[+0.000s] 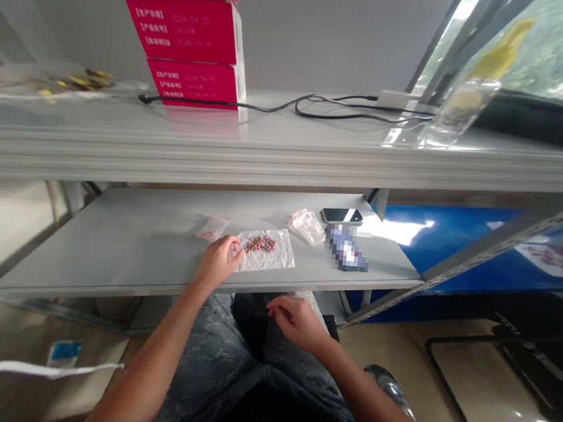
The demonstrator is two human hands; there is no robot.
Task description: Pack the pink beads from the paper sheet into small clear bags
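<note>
My left hand is at the left end of a crinkled white sheet on the lower shelf. Its thumb and fingers are closed on what looks like a small clear plastic bag, partly hidden by the fingers. A pile of pink and gold-brown beads lies on the sheet. Just behind the hand rests a small zip bag with pinkish pieces inside. My right hand hovers over my lap, in front of the shelf edge, fingers curled in; anything between the fingertips is too small to make out.
Several clear bags are piled right of the sheet, near a phone and a pixelated dark blue item. Above, the upper shelf carries red boxes, black cables and a clear bottle. A metal post slants at right.
</note>
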